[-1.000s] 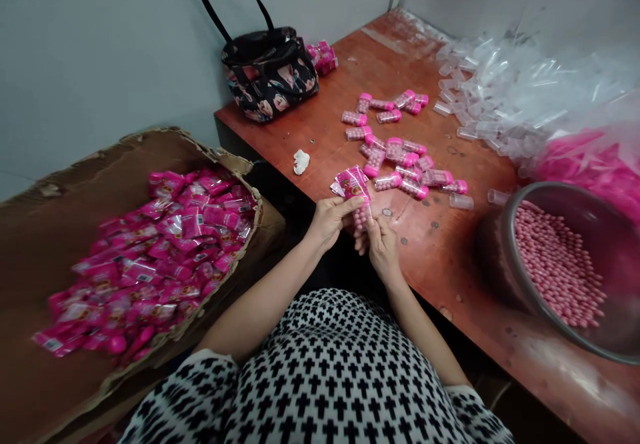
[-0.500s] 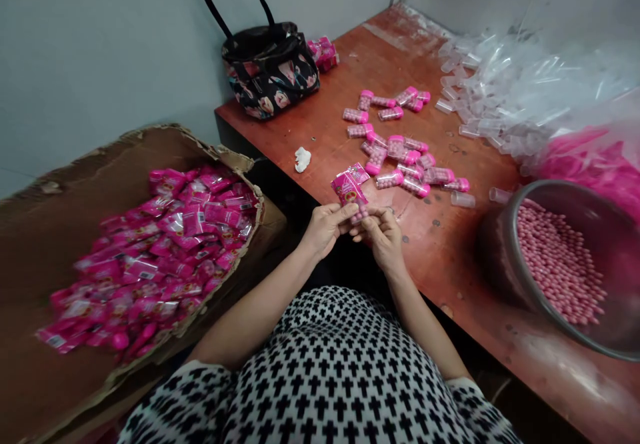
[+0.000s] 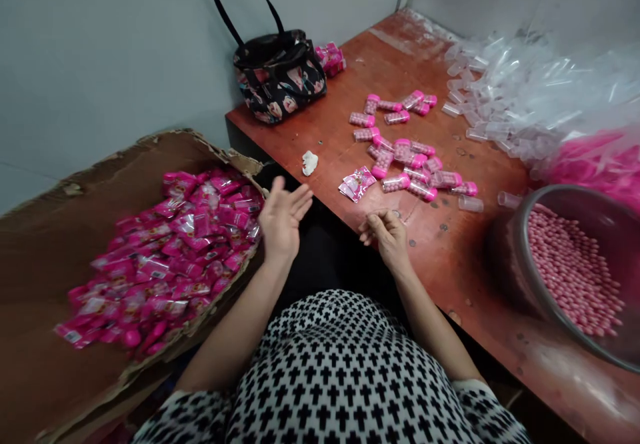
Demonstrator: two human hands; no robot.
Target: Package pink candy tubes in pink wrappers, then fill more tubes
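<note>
My left hand [image 3: 283,221] is open, with the fingers stretched out and nothing in it, right at the near corner of the cardboard box [image 3: 150,147]. The box holds a heap of pink wrapped packs [image 3: 175,251]. My right hand [image 3: 387,234] rests at the front edge of the red table [image 3: 450,257] with its fingers curled in; whether they hold anything is hidden. A small stack of pink wrappers [image 3: 357,184] lies on the table just beyond both hands. Several filled tubes with pink caps [image 3: 405,157] lie further back.
A metal bowl [image 3: 510,231] of pink candy balls [image 3: 570,271] stands at the right. Behind it are a bag of pink caps [image 3: 595,164] and a bag of empty clear tubes [image 3: 500,91]. A flowered handbag [image 3: 280,77] stands at the table's far left corner, and a white scrap [image 3: 310,162] lies near the edge.
Both hands held a tube and the pink wrappers together. Now the wrappers lie on the table, my left hand has swung left to the box and opened, and the tube is gone from view.
</note>
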